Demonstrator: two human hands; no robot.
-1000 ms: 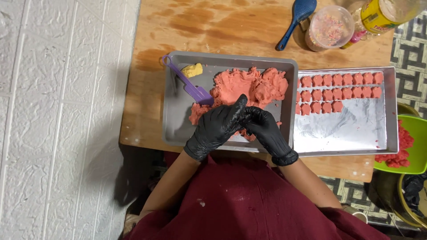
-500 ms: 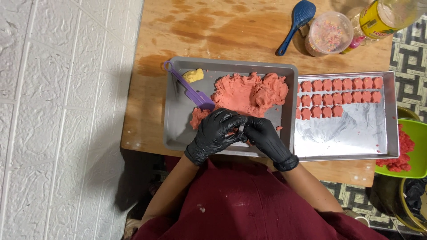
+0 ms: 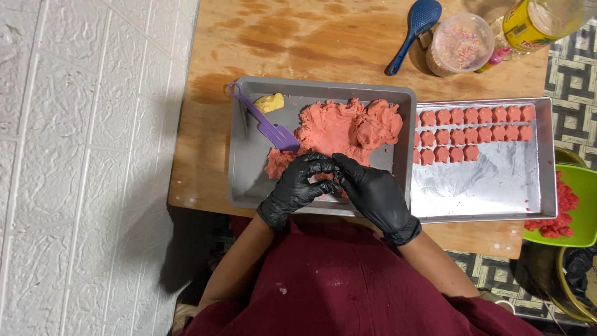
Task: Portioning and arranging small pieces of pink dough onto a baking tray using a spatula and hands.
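Head view gives me a small piece of pink dough (image 3: 324,178) pinched between both gloved hands at the near edge of the grey tray (image 3: 249,186). My left hand (image 3: 297,186) curls its grip shut around the piece from the left, and my right hand (image 3: 373,193) closes on it from the right, fingertips meeting. Just beyond lies the big mound of pink dough (image 3: 348,124), with a purple spatula (image 3: 261,121) and a yellow lump (image 3: 269,102) beside it. To the right, touching, sits a shiny tray (image 3: 485,186) with rows of shaped pink pieces (image 3: 472,134). All rest on the wooden surface (image 3: 298,37), near a blue spoon (image 3: 413,28) and a sprinkle tub (image 3: 460,43).
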